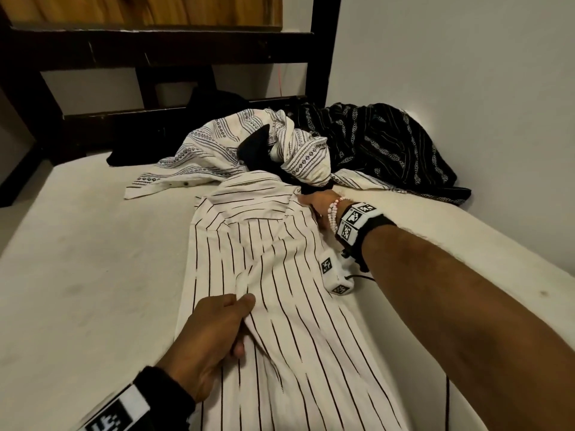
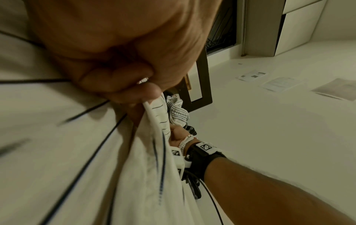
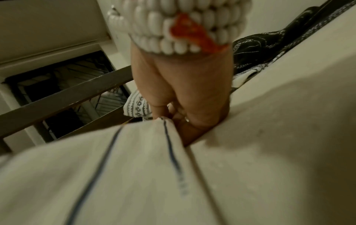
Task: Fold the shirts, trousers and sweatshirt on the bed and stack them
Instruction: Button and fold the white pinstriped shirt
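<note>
A white shirt with thin black stripes [image 1: 280, 290] lies lengthwise down the middle of the bed, collar at the far end. My left hand [image 1: 217, 325] grips a fold of its cloth at the near left side, thumb on top; the left wrist view shows the fingers [image 2: 119, 79] curled on the striped shirt [image 2: 96, 152]. My right hand [image 1: 314, 202] pinches the shirt's far right shoulder edge next to the collar, and in the right wrist view my right hand [image 3: 173, 112] pinches the striped shirt [image 3: 115, 167] at its folded edge.
Beyond the collar lies a heap: a white patterned shirt [image 1: 217, 150], a black patterned garment [image 1: 389, 144] against the wall and dark clothing [image 1: 258, 150] between them. A dark wooden bed frame [image 1: 155, 51] closes the far end. The wall [image 1: 466, 88] runs along the right. Bare mattress [image 1: 77, 259] lies left.
</note>
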